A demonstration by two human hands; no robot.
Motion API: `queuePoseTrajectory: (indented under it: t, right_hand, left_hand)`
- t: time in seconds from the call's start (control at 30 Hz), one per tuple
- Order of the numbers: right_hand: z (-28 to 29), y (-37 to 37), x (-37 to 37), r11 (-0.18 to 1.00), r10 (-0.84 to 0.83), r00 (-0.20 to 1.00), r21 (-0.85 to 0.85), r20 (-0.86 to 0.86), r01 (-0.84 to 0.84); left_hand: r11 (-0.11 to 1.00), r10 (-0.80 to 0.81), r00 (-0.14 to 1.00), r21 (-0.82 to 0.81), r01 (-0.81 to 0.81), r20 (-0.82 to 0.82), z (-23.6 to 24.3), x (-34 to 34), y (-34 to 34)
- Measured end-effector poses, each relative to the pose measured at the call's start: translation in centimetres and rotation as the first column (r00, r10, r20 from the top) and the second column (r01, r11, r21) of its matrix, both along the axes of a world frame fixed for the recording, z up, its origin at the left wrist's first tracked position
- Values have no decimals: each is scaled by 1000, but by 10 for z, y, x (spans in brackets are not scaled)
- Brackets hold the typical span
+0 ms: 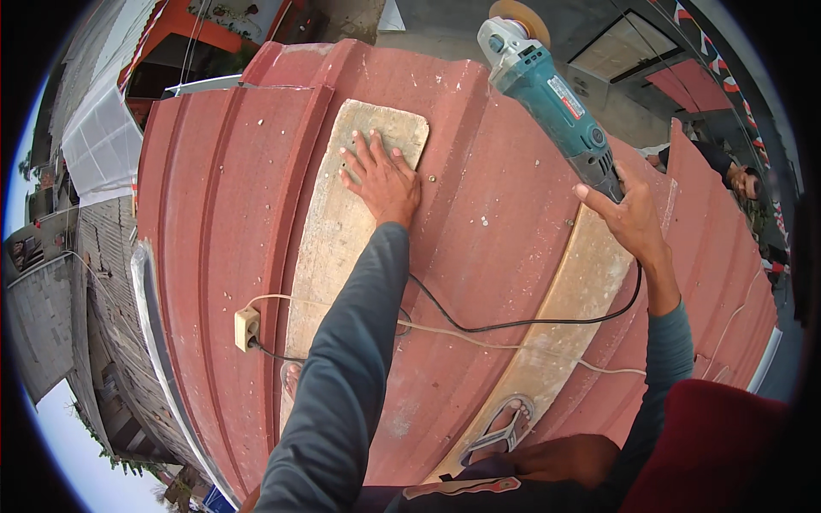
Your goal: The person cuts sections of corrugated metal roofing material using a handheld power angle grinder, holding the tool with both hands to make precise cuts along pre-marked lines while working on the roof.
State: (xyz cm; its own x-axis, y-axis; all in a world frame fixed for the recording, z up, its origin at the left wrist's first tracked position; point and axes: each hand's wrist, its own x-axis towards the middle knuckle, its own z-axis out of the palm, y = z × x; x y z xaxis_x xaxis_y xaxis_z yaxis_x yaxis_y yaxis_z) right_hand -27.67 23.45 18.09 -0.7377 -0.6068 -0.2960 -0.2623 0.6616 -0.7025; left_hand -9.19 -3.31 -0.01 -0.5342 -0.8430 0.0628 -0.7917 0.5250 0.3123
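My left hand (380,178) lies flat with fingers spread on the upper end of a worn wooden plank (329,214). That plank rests on a red ribbed metal roof (487,218). In my right hand (631,209) is a teal angle grinder (556,111), gripped by its dark rear end and held up above the roof. Its round tan disc (520,19) points away from me, beyond the roof's far edge. From the grinder a black cord (496,327) loops back across the roof. A second plank (590,265) lies below my right hand.
A cream socket block (247,328) with a plug in it sits on the roof at left, its pale cable (462,338) running right. My sandalled foot (505,423) stands on the right plank. Another person (742,181) is beyond the right edge. Grey corrugated roofing (107,256) lies lower left.
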Motion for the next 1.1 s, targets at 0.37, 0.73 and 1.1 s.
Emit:
queuePoseTrajectory:
  t: [0.37, 0.73, 1.1]
  right_hand:
    - [55, 158, 82, 972, -228, 967, -23, 112, 232]
    - [36, 184, 98, 972, -235, 969, 3, 73, 235]
    - [-6, 178, 89, 993, -119, 992, -19, 47, 120]
  left_hand:
    - [996, -46, 999, 71, 46, -1, 0, 12, -14]
    - [983, -155, 987, 101, 150, 41, 44, 24, 96]
    - [968, -49, 959, 250, -23, 280, 44, 26, 45]
